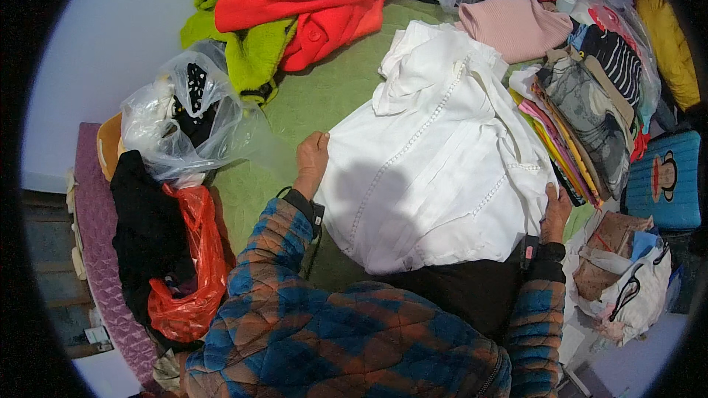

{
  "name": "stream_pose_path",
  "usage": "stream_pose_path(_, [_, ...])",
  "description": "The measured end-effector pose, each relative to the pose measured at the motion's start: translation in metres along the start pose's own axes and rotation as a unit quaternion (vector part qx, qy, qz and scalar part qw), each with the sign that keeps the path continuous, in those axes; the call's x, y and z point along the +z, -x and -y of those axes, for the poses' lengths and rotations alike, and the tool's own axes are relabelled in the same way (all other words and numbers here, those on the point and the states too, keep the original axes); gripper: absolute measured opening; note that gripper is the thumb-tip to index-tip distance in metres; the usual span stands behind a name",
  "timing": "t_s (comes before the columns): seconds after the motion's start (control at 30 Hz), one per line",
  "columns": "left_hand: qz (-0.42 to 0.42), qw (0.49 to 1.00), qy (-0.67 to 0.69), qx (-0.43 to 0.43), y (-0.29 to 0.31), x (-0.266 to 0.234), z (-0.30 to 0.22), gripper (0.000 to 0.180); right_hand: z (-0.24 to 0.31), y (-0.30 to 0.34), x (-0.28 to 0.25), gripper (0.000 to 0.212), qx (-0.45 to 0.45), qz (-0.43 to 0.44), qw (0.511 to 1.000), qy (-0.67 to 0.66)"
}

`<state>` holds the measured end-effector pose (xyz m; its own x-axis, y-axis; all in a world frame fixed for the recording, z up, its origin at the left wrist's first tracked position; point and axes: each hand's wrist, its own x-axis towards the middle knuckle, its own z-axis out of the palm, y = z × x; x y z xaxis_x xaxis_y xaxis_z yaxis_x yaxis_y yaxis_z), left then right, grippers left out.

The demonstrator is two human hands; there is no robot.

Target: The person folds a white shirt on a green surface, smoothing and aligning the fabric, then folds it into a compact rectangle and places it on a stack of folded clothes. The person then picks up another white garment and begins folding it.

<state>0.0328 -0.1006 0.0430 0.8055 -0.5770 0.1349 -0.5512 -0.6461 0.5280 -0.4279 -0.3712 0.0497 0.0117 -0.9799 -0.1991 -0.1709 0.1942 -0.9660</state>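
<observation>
A white blouse [413, 162] with lacy trim lines lies spread in front of me, its far end bunched and folded over. My left hand [313, 161] is closed on its left edge, the fingertips partly hidden by the cloth. On the opposite side my right hand [554, 215] pinches the right edge near the lower corner. The near hem hangs close to my lap, and a shadow falls over the middle of the fabric. Just beyond my right hand stands a stack of folded colourful clothes [564, 144].
The blouse rests on a green quilted cover [324, 96]. Red [324, 22] and lime-green garments [254, 59] lie at the far left. Clear [221, 121] and red plastic bags [193, 250] sit on the left. A pink knit [516, 26] and blue case [664, 180] are on the right.
</observation>
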Motion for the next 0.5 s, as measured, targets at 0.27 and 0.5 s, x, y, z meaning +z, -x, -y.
stream_pose_path(0.27, [-0.057,0.987,0.051,0.138,-0.025,0.005,-0.018,0.018,0.002,0.002,-0.004,0.043,-0.061,0.006,0.991,0.115])
stream_pose_path(0.5, [-0.036,0.974,-0.072,0.211,-0.042,0.047,-0.046,0.019,-0.009,-0.012,-0.015,0.047,-0.038,0.043,0.990,0.128])
